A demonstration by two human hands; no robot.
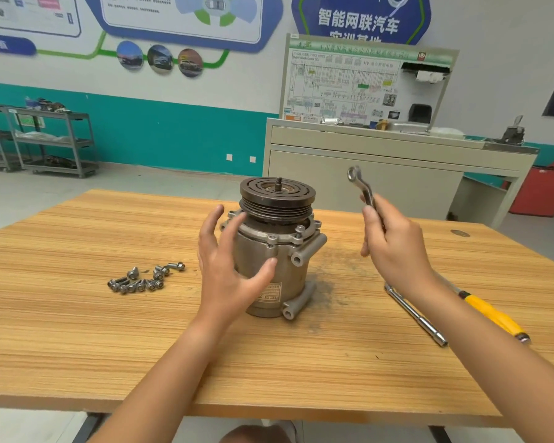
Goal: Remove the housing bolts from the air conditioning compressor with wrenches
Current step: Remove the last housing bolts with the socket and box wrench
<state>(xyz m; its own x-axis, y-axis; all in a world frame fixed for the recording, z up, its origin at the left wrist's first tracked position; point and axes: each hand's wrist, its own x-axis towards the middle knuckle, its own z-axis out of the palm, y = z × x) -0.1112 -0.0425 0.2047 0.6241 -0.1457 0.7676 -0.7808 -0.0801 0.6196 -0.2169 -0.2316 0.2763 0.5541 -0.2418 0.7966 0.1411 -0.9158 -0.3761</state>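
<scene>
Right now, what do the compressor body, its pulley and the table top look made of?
Compressor body: likely cast aluminium, dull grey matte skin.
Pulley: probably steel, dark brownish, grooved rim.
Table top: wood or wood-look laminate, striped grain, smooth.

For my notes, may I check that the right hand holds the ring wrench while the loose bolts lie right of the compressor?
Not quite: the head view shows the loose bolts lying left of the compressor; the right hand does hold the ring wrench.
</scene>
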